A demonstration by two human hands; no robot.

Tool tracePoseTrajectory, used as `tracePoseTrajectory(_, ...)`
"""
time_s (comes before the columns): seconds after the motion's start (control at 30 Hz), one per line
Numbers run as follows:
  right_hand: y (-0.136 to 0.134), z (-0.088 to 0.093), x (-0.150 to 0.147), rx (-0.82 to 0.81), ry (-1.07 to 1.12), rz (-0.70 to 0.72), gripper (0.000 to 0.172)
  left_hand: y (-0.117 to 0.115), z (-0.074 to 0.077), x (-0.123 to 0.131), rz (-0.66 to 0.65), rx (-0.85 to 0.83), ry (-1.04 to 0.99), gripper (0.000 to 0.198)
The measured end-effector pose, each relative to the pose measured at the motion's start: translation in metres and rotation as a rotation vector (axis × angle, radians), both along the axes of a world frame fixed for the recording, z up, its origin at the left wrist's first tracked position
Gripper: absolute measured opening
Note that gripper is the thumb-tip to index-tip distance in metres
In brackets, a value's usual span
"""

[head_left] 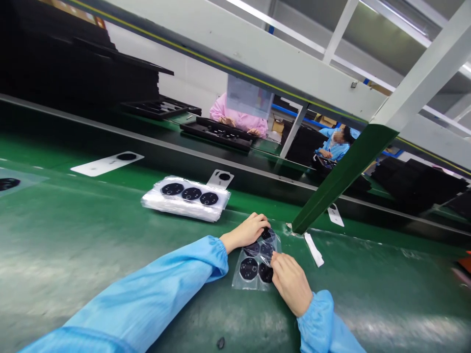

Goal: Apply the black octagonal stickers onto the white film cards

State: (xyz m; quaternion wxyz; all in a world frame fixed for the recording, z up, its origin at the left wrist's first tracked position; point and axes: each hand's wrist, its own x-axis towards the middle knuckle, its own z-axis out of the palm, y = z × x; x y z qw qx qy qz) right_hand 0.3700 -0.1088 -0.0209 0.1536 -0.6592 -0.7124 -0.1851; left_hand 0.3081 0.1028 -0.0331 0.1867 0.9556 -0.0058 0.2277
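Observation:
A clear plastic sheet (239, 283) lies on the green bench between my hands, carrying several round black lens-like discs (248, 268). At its far end my left hand (250, 230) has its fingers bent together over the film. My right hand (292, 282) pinches the film at the right side, its fingertips close to the discs. Part of the sheet looks lifted or folded over, with the discs there seen through the plastic. Both hands cover some of the discs.
Behind my left hand sits a stack of bagged disc sheets (184, 208). White phone-shaped panels (96, 165) lie on the lower strip behind. A green post (342, 181) rises to the right, beside a white strip (314, 250). Co-workers (239, 115) sit across the line.

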Motion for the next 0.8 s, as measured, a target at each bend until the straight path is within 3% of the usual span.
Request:
tracePoseTrajectory(0.27,-0.015,0.004,-0.012,0.003,0.081,-0.080,0.023,-0.006,0.002,0.001,0.009,0.055,-0.009,0.027)
tracePoseTrajectory(0.4,-0.012,0.007,-0.001,-0.008,0.116,-0.109,0.034,-0.008,0.004,0.000,0.005,0.076,0.000,0.026)
tracePoseTrajectory(0.63,-0.010,0.004,0.003,-0.011,0.064,-0.015,0.022,-0.007,0.001,-0.002,0.001,0.122,-0.010,0.029)
tracePoseTrajectory(0.8,-0.032,0.013,-0.017,-0.002,0.023,-0.013,0.024,-0.006,-0.002,-0.003,-0.001,0.145,-0.019,0.030)
